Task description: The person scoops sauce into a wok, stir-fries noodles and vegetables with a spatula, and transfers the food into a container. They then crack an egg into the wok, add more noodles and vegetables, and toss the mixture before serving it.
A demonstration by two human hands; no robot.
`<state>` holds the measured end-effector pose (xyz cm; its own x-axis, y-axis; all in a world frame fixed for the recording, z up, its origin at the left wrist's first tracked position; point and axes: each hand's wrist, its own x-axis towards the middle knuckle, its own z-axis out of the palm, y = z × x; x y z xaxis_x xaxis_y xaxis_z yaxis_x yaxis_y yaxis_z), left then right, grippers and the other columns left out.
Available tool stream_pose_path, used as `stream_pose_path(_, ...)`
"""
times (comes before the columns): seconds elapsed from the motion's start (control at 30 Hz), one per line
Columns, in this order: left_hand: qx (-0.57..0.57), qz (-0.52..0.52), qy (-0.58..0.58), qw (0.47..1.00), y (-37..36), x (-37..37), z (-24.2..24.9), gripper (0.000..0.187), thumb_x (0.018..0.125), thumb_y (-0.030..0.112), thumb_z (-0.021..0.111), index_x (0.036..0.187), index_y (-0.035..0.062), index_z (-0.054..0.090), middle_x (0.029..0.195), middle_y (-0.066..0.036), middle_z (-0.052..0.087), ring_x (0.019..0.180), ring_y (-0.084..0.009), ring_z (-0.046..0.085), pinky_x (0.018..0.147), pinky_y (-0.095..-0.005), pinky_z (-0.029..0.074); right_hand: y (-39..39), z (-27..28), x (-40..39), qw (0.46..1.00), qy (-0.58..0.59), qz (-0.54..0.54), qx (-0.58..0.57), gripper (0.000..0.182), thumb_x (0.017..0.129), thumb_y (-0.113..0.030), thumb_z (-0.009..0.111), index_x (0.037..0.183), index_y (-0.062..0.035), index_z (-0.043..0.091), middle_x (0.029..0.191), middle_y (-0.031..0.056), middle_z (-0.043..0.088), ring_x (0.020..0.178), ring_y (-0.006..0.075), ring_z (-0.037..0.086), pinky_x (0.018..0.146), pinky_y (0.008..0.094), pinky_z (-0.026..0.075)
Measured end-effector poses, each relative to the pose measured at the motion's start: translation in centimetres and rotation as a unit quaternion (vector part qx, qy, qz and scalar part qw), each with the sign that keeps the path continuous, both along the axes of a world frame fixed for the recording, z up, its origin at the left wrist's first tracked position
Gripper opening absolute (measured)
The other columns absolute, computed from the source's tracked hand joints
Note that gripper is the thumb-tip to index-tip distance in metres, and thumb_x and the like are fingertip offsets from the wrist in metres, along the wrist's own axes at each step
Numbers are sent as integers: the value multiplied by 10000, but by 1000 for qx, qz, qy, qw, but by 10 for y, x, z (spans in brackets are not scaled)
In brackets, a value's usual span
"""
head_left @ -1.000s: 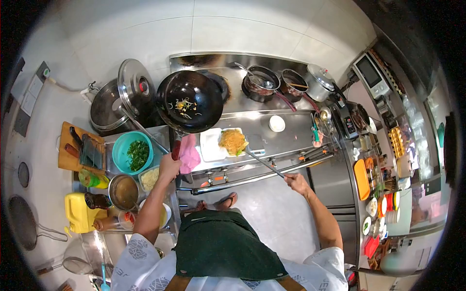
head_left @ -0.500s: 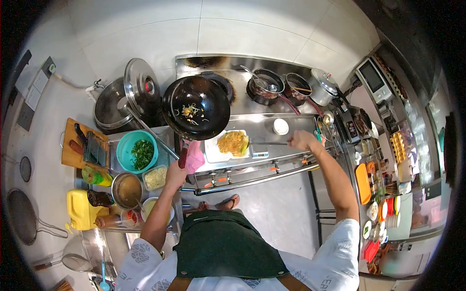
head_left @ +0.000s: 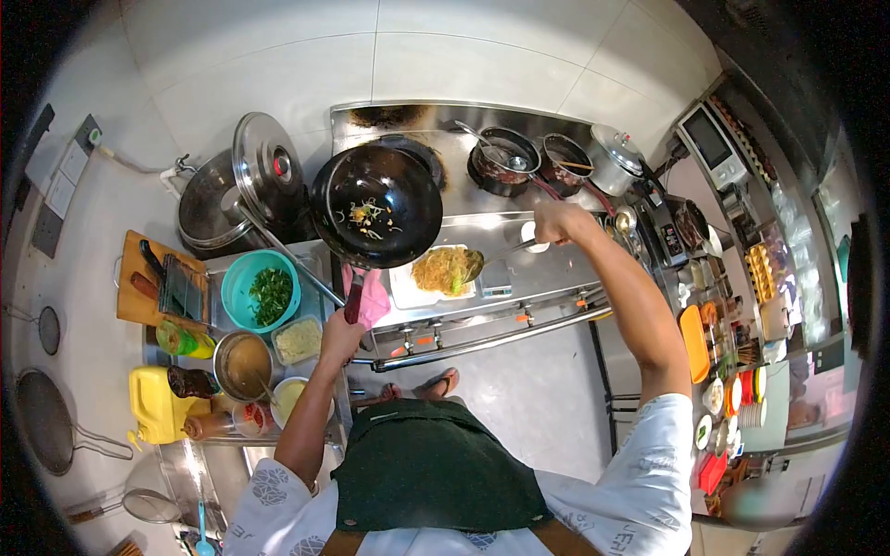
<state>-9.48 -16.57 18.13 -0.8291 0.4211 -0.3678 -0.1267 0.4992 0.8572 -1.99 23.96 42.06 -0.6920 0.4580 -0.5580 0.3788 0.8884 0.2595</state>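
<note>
My left hand (head_left: 341,339) is closed around the red-brown handle of a black wok (head_left: 378,248). Scraps of egg and vegetable lie in the wok, which is held above the counter near the burner. My right hand (head_left: 561,223) grips the end of a metal ladle (head_left: 508,252). The ladle's rounded head rests on or just over fried noodles (head_left: 438,271), which fill a white takeaway box (head_left: 404,289). Beside the box sits a small digital scale (head_left: 496,282). A white bowl (head_left: 529,233) is partly behind my right hand. A pink cloth (head_left: 371,298) hangs by the wok handle.
On the left stand a teal bowl of chopped greens (head_left: 295,295), a pot of brown sauce (head_left: 222,361), a yellow jug (head_left: 153,403) and a large lidded pot (head_left: 209,215). Saucepans (head_left: 505,153) occupy the back burners. A metal rail (head_left: 482,345) runs along the counter front.
My right hand has moved up and slightly left, tilting the ladle more steeply with its head now against the noodles' right side. My left hand and the wok have barely moved.
</note>
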Motion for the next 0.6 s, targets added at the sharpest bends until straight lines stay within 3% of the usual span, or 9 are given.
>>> stream_pose_path(0.13, 0, 3, -1, 1000, 1, -2, 3, 129, 775, 122, 617, 821, 2, 608, 567, -86, 592, 447, -198, 597, 411, -355, 433, -6, -6, 35, 997, 3, 47, 59, 255, 761, -149, 606, 937, -47, 759, 1016, 179, 731, 943, 346, 716, 787, 429, 570)
stream_pose_path(0.3, 6, 16, -19, 1000, 4, -3, 11, 115, 769, 110, 608, 814, 4, 600, 566, -87, 590, 433, -196, 587, 407, -353, 439, -44, -42, 111, 990, 125, -5, 71, 195, 824, -168, 593, 866, -64, 752, 943, 211, 730, 925, 355, 718, 802, 437, 577)
stream_pose_path(0.37, 14, 14, -15, 1000, 3, -4, 7, 110, 770, 108, 605, 811, 6, 595, 558, -84, 582, 422, -191, 576, 401, -349, 435, -67, -72, 143, 989, 121, -56, 62, 192, 836, -144, 584, 928, -60, 730, 957, 204, 720, 903, 365, 715, 771, 451, 577)
stream_pose_path(0.5, 15, 25, -28, 999, 6, -3, 13, 101, 772, 107, 603, 818, 18, 586, 536, -68, 550, 401, -183, 546, 382, -334, 413, -112, -169, 217, 943, 281, -175, 34, 306, 849, -76, 588, 1150, -109, 626, 974, 178, 659, 865, 388, 687, 713, 506, 556)
stream_pose_path(0.6, 19, 11, -38, 999, 7, -7, 14, 98, 774, 102, 601, 834, 27, 579, 534, -48, 527, 392, -165, 521, 367, -321, 390, -156, -186, 239, 903, 357, -237, 20, 318, 873, -100, 600, 1184, -160, 628, 928, 169, 648, 837, 387, 676, 695, 515, 544)
